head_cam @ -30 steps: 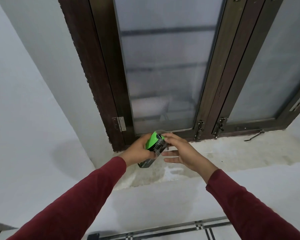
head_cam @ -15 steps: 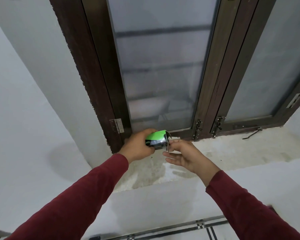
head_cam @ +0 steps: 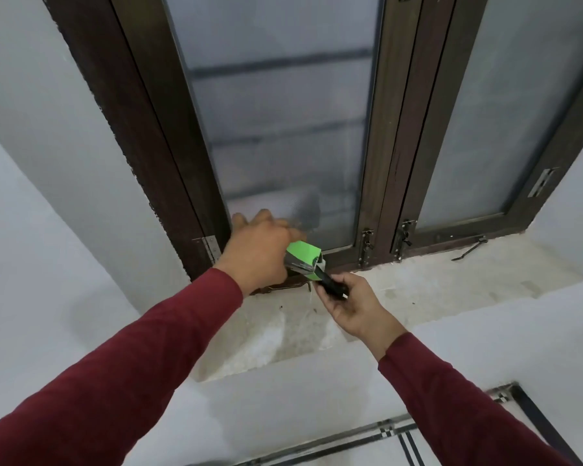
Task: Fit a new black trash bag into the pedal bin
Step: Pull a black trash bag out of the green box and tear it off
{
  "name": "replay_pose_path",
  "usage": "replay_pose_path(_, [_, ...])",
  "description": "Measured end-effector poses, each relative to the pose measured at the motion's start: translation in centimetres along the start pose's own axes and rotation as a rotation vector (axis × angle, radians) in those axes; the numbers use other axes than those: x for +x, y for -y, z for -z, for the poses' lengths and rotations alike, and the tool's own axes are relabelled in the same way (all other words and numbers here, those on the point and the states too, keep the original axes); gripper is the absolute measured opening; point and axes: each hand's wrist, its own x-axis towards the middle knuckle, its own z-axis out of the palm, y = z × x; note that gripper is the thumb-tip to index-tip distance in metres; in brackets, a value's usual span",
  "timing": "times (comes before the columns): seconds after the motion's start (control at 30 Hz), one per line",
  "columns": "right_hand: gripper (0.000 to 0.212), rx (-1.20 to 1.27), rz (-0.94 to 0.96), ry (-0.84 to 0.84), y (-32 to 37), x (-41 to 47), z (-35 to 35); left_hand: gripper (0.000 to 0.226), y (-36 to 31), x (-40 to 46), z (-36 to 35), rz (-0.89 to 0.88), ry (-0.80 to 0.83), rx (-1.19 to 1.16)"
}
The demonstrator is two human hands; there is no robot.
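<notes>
A small green and black pack of trash bags (head_cam: pixel 303 260) is held over the window sill. My left hand (head_cam: pixel 258 250) grips the pack from the left, knuckles up. My right hand (head_cam: pixel 350 306) pinches a folded black trash bag (head_cam: pixel 332 285) that sticks out of the pack's lower right end. The pedal bin is not in view.
A concrete window sill (head_cam: pixel 418 290) runs under a dark wooden window frame (head_cam: pixel 377 163) with frosted glass. A metal stay hook (head_cam: pixel 468 248) lies on the sill at the right. White walls flank the recess. Tiled floor (head_cam: pixel 401 445) with dark stripes shows at the bottom.
My right hand has drawn a black bag partly out of the pack, down and to the right. The left hand turned the pack and shifted slightly up toward the glass.
</notes>
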Motion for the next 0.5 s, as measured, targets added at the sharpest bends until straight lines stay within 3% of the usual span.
replay_pose_path(0.1, [0.008, -0.02, 0.041, -0.11, 1.1, 0.0, 0.8, 0.069, 1.8, -0.7, -2.2, 0.222, 0.067, -0.226])
replay_pose_path(0.2, [0.006, 0.01, 0.093, -0.167, 2.0, -0.3, 1.8, 0.071, 2.4, -1.3, -6.6, 0.468, 0.243, -0.402])
replay_pose_path(0.33, [0.021, 0.028, 0.064, -0.121, 1.7, -1.3, 2.3, 0.071, 1.2, -2.4, -11.9, 0.486, 0.346, -0.406])
replay_pose_path(0.43, [0.017, 0.003, -0.001, -0.078, 0.7, -2.4, 1.7, 0.076, -0.2, -3.0, -14.1, 0.411, 0.187, -0.255])
replay_pose_path(0.5, [0.014, -0.012, -0.034, -0.074, -0.1, -2.9, 1.1, 0.06, -1.8, -3.0, -14.7, 0.444, -0.004, -0.493])
